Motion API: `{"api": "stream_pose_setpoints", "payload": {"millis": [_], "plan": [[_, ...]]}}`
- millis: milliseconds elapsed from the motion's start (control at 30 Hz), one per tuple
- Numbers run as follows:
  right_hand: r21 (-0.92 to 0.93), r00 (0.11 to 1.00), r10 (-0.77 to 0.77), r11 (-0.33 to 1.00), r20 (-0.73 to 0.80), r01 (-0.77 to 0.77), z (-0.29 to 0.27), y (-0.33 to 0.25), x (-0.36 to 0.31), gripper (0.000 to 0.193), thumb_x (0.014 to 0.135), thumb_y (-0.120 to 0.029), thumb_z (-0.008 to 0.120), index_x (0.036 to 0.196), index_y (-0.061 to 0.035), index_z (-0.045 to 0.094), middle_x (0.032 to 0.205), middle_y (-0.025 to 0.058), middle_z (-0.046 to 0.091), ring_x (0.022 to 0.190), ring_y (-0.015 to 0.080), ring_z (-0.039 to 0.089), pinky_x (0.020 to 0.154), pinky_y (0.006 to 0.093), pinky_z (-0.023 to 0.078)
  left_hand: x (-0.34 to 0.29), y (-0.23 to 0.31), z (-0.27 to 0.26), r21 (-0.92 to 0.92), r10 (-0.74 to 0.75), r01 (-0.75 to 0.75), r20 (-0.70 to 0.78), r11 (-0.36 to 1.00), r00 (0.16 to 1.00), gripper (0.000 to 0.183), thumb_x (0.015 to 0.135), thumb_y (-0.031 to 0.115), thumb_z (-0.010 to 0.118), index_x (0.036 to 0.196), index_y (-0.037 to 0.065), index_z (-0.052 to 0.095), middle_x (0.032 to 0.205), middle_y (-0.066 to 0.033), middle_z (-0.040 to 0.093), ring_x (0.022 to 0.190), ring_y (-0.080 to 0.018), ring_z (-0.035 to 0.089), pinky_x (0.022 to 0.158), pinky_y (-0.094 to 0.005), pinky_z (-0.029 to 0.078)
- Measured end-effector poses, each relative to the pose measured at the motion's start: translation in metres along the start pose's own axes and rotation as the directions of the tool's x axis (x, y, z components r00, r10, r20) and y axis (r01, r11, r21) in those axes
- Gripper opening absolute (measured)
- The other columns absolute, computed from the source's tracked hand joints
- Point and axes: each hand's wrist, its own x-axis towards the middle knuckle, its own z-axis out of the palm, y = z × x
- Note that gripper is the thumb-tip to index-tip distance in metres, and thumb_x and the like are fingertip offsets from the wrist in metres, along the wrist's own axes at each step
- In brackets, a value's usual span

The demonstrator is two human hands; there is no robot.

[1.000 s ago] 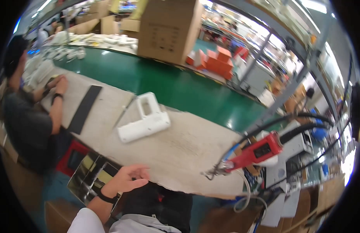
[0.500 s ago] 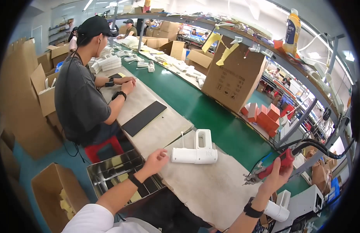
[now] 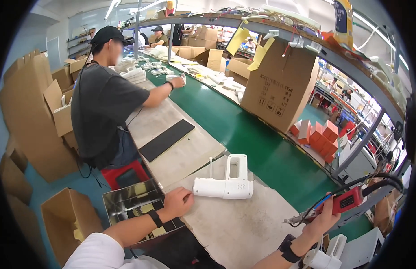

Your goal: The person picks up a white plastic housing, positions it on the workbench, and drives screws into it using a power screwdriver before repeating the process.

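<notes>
left hand (image 3: 178, 202): now curled | co-worker's arm (image 3: 157, 95): now over green surface (image 3: 208, 105)

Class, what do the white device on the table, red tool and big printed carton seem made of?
White device: probably plastic, smooth satin, seam visible.
Red tool: plastic or painted metal; its smooth, even red fits both.
Carton: likely cardboard, matte brown, square-edged.

Smooth white plastic device (image 3: 217, 188); smooth red plastic-looking tool (image 3: 349, 200); matt, stained worktop (image 3: 243, 219); along its far edge, glossy green surface (image 3: 208, 99).
</notes>
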Motion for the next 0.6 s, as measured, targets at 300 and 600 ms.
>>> {"api": "stream_pose_setpoints", "payload": {"millis": [300, 600], "plan": [[0.122, 0.998, -0.06, 0.991, 0.035, 0.056, -0.007, -0.022, -0.013, 0.026, 0.087, -0.017, 0.058, 0.109, -0.0028, 0.059, 0.067, -0.0027, 0.051, 0.053, 0.0021, 0.042, 0.046, 0.0176, 0.029, 0.0, -0.001, 0.003, 0.022, 0.015, -0.015, -0.007, 1.0, 1.0, 0.006, 0.074, 0.012, 0.064, 0.074, 0.006, 0.064, 0.067, -0.0078, 0.058, 0.058, -0.0237, 0.058, 0.053, -0.0333, 0.046], [-0.06, 0.974, -0.092, 0.995, -0.209, 0.081, 0.005, -0.033, -0.012, 0.03, 0.086, -0.022, 0.066, 0.11, -0.004, 0.06, 0.068, -0.0051, 0.048, 0.056, 0.0019, 0.039, 0.049, 0.0184, 0.024, 0.0, -0.001, 0.003, -0.002, 0.047, -0.047, -0.018, 0.999, 0.999, 0.006, 0.074, 0.013, 0.064, 0.073, 0.007, 0.064, 0.067, -0.0066, 0.058, 0.06, -0.0251, 0.058, 0.053, -0.035, 0.046]]}}
